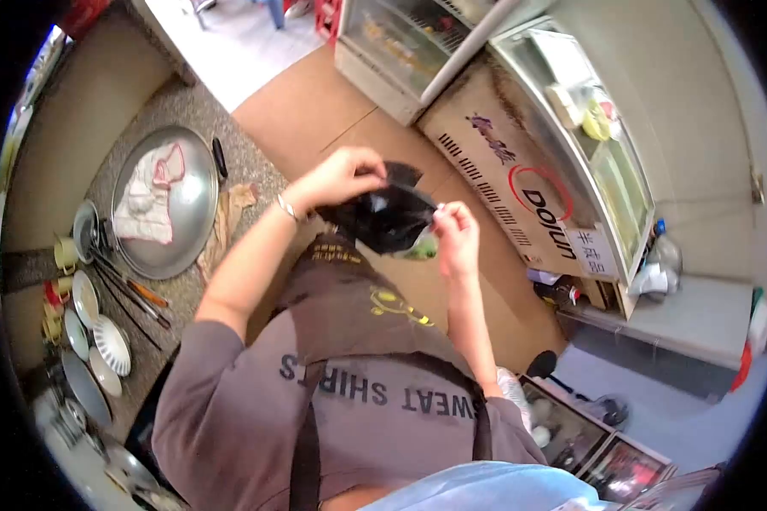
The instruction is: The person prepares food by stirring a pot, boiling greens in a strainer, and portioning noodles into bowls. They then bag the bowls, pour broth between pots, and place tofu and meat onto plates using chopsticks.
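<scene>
In front of my apron (349, 289) I hold a black plastic bag (383, 217) by its rim, with its mouth spread between my hands. My left hand (349, 176), a bracelet at its wrist, pinches the far left edge. On the opposite side, the fingers of my right hand (457, 232) grip the bag's right edge. The inside looks dark, and I cannot make out whether anything lies in it. Something green (423, 248) shows just below the bag, partly hidden by it.
On the left, a stone counter (175, 115) carries a large metal pan (179, 221) with a cloth (149, 200) in it, a knife (220, 158), and several bowls (111, 345). To the right stand a white chest freezer (520, 183) and a grey bench (690, 319). Tiled floor (302, 111) lies ahead.
</scene>
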The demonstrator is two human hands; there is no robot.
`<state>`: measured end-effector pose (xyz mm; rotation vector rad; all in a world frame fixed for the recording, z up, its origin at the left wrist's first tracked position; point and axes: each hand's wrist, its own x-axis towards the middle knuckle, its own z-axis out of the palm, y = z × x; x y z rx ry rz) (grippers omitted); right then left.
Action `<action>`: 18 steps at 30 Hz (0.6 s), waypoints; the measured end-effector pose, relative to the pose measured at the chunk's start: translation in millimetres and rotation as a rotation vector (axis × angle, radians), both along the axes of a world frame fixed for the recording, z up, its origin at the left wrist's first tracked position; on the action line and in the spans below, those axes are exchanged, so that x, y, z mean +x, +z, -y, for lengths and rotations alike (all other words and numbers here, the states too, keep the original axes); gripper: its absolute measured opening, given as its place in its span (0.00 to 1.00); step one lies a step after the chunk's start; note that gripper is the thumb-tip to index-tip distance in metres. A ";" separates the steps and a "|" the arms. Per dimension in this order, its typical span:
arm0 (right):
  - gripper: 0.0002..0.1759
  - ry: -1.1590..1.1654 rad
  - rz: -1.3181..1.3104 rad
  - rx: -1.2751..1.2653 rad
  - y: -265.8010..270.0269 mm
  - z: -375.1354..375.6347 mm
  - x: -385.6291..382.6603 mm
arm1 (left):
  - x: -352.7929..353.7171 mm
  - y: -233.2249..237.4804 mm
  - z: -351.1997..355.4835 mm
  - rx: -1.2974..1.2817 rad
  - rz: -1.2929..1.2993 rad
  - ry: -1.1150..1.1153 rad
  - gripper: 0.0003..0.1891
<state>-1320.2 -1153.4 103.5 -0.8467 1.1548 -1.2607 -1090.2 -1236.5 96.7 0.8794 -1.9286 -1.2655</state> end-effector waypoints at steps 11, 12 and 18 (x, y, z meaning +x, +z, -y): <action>0.05 0.216 0.036 0.106 10.2 283.3 -17.2 | 72.5 -32.6 277.6 -0.408 0.699 0.771 0.10; 0.05 0.224 0.048 0.078 18.3 307.0 -13.4 | 79.7 -43.7 298.0 -0.392 0.712 0.775 0.10; 0.07 0.480 0.105 -0.041 71.6 437.8 23.9 | 110.5 -99.0 401.7 -0.044 0.630 0.879 0.13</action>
